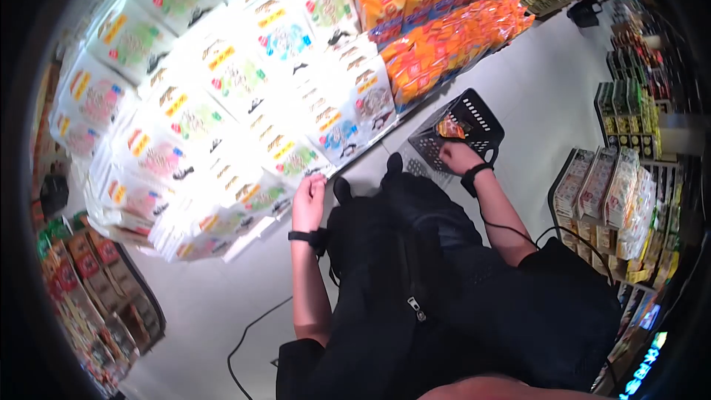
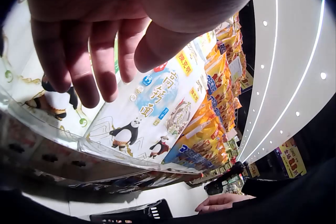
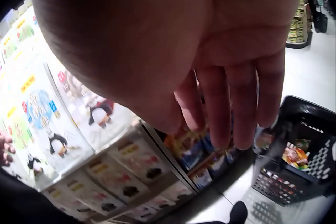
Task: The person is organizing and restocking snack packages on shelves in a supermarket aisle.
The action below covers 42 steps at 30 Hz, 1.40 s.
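Observation:
My left hand (image 1: 309,196) hangs by the front edge of a display of white noodle packs (image 1: 244,74). In the left wrist view its fingers (image 2: 79,61) droop loosely in front of a noodle pack (image 2: 152,103) with panda pictures, holding nothing. My right hand (image 1: 459,155) overlaps the near side of a black shopping basket (image 1: 490,122) in the head view. Seen from the right wrist, its fingers (image 3: 244,103) hang nearly straight and empty, left of the basket. Inside the basket lies a small orange-and-red packet (image 3: 295,157).
Orange bags (image 1: 437,44) fill the display beyond the white packs. Shelves of goods (image 1: 603,192) line the right, and another stand (image 1: 111,289) is at lower left. Pale floor (image 1: 200,311) runs between them. A black cable (image 1: 238,341) trails at the left.

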Available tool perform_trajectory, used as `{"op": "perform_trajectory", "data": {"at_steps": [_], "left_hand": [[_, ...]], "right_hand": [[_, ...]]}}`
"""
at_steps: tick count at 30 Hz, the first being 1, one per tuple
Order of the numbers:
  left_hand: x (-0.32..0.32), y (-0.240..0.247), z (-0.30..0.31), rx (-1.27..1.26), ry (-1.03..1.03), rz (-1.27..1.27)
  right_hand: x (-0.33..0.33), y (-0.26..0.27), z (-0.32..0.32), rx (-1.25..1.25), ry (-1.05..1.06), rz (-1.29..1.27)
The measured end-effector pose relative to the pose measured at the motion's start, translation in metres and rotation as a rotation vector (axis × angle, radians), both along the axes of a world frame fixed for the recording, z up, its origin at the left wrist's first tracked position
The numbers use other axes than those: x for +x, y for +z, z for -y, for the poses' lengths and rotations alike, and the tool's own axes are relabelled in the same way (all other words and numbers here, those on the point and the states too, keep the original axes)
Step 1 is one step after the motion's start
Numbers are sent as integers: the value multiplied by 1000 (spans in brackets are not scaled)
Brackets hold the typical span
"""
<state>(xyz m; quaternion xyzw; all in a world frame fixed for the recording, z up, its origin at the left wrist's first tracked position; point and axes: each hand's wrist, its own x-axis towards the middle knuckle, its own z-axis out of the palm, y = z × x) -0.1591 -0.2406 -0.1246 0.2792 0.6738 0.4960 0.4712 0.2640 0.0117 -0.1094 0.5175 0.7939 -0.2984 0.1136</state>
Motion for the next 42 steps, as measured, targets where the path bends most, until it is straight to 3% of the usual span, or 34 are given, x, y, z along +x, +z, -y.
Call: {"op": "perform_trajectory", "data": {"at_steps": [2, 6, 13, 18, 20, 23, 24, 26, 31, 32, 36, 38, 40, 42], "left_hand": [[-5, -1, -7, -26, -67, 9], [-1, 7, -35, -23, -160, -8], [32, 20, -92, -41, -388, -82], [60, 51, -127, -54, -446, -139], [73, 52, -140, -40, -385, -137], [97, 59, -172, -159, -387, -262], [105, 64, -174, -96, -339, -273], [128, 74, -191, -155, -323, -318], [166, 77, -238, -66, -197, -22], [168, 100, -255, -84, -131, 16], [137, 179, -326, 128, 73, -231], [117, 211, -363, 187, 148, -532], [100, 239, -399, 228, 103, -943], [81, 245, -431, 243, 8, -1170]], "right_hand": [[21, -9, 34, -103, -45, 174], [40, -30, 88, -251, -120, 67], [34, -19, 89, -121, -181, -81], [32, 2, 43, -183, -220, -138], [33, -2, 18, -138, -196, -189], [41, -6, -36, -247, -169, -287], [41, -4, -54, -280, -155, -302], [49, 1, -84, -167, -137, -430], [64, -11, -143, -218, -185, -535], [71, -12, -149, -192, -155, -506], [91, -33, -164, -336, -123, -422], [99, -45, -161, -382, -97, -411], [105, -52, -161, -385, -49, -366], [105, -55, -160, -366, -17, -332]]}}
